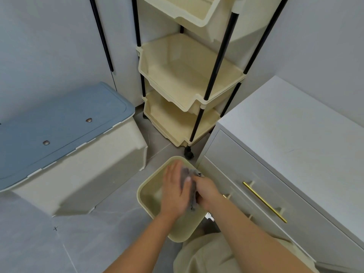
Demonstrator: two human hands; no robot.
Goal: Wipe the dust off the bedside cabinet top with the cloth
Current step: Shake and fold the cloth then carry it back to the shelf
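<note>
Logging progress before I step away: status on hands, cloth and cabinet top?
Left hand and right hand both grip cloth over basin. Cabinet top at right, cloth not on it. No obstacle seen between.

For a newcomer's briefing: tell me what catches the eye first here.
The left hand and right hand hold a grey cloth over a cream basin on the floor, bottom centre. A cream tiered cart with black poles stands behind; the white bedside cabinet, gold-handled, is at right.
</note>
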